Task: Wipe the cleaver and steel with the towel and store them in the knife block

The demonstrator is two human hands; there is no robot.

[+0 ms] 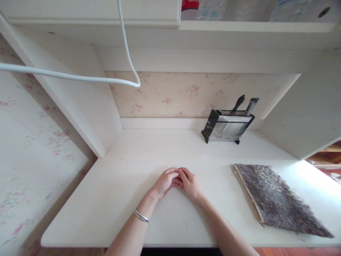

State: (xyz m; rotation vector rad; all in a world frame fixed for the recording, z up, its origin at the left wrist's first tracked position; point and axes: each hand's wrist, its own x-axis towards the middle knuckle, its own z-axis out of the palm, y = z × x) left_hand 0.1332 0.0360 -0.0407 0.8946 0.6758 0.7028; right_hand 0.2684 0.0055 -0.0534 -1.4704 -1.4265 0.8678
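Observation:
On the white desk top, my left hand (168, 182) and my right hand (190, 183) rest together, fingertips overlapping. The fingers of both hands are curled closed, and no object shows between them. A silver bangle (141, 215) circles my left wrist. To the right of my hands lies a folded, shaggy grey-brown mat (282, 202); neither hand touches it. Farther back on the right stands a knife holder (230, 128) with a black frame and a see-through front. Two handles stick up from it, a black one (238, 104) and a grey, worn-looking one (252, 105).
A white cable (80, 78) hangs across the upper left, close to the camera. Side panels and an overhead shelf (255, 26) holding plastic bottles enclose the desk (112, 199). Flowered wallpaper (165, 94) covers the back wall.

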